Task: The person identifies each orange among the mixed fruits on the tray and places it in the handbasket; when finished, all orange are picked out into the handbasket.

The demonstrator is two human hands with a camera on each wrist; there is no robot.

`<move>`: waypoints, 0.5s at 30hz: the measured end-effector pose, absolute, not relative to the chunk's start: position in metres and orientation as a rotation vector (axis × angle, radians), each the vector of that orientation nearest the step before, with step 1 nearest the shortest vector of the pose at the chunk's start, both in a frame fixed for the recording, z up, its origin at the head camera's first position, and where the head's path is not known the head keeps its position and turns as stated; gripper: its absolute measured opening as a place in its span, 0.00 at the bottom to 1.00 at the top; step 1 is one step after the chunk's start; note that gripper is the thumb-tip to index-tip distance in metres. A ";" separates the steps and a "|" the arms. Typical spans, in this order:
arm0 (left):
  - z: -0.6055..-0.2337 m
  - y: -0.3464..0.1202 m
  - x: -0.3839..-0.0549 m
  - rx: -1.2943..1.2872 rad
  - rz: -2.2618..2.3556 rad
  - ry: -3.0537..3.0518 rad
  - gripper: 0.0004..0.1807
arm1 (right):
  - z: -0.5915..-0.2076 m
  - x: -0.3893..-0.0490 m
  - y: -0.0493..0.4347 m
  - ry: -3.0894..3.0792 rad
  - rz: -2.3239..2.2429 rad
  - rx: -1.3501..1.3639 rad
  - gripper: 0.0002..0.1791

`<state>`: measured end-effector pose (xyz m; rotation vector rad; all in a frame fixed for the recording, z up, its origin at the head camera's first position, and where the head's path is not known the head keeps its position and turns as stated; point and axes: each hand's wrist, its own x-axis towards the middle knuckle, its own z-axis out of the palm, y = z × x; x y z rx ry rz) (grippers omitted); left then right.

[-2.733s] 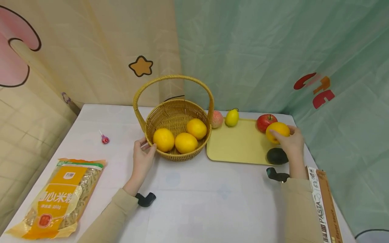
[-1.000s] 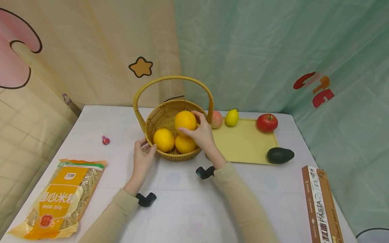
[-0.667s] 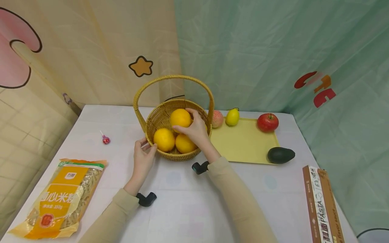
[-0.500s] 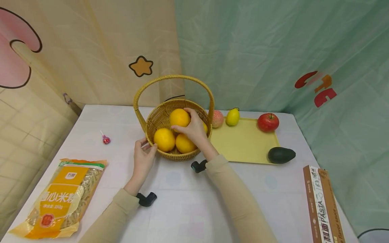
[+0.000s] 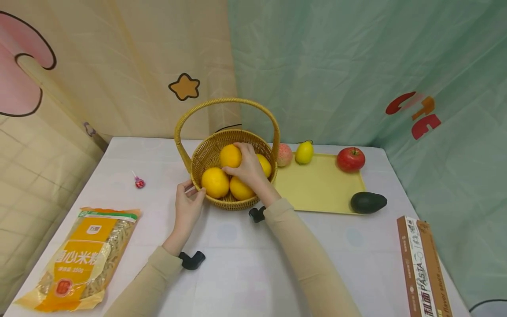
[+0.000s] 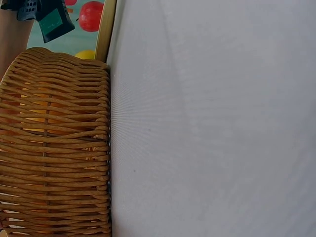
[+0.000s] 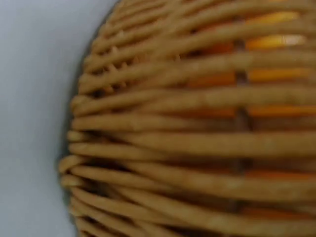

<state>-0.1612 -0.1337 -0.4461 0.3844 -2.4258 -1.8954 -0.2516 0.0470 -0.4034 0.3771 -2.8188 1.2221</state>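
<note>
A wicker basket (image 5: 233,204) with a tall arched handle stands at the back of the table. My left hand (image 5: 187,209) holds its near-left rim, thumb on top and the other fingers against the outer wall. Inside the basket, my right hand (image 5: 250,169) pinches an orange (image 5: 230,156) between thumb and fingers, toward the back of the bowl. Three more oranges lie there: one at the front left (image 5: 215,182), one at the front (image 5: 240,188) and one at the right (image 5: 264,165), the last two partly hidden by the right hand. Both wrist views mostly show the basket's woven wall (image 6: 54,163).
Right of the basket lies a yellow tray (image 5: 321,189) with a peach (image 5: 284,155), a pear (image 5: 304,152), a red apple (image 5: 350,159) and an avocado (image 5: 368,202) around its edges. A pasta box (image 5: 423,268) lies at right; a noodle bag (image 5: 81,259) and a lollipop (image 5: 139,182) at left.
My right hand has carried the orange left from the tray into the basket, then lowered it slightly further left. The left hand has stayed at the rim.
</note>
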 end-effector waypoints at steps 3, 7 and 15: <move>-0.447 -0.134 -0.161 0.386 -1.896 -2.427 0.31 | -0.403 -0.253 0.048 -2.856 1.177 0.387 0.44; -0.448 -0.133 -0.161 0.382 -1.890 -2.428 0.31 | -0.403 -0.254 0.050 -2.909 1.109 0.371 0.41; -0.448 -0.133 -0.162 0.371 -1.880 -2.401 0.30 | -0.402 -0.257 0.053 -2.965 0.878 0.449 0.31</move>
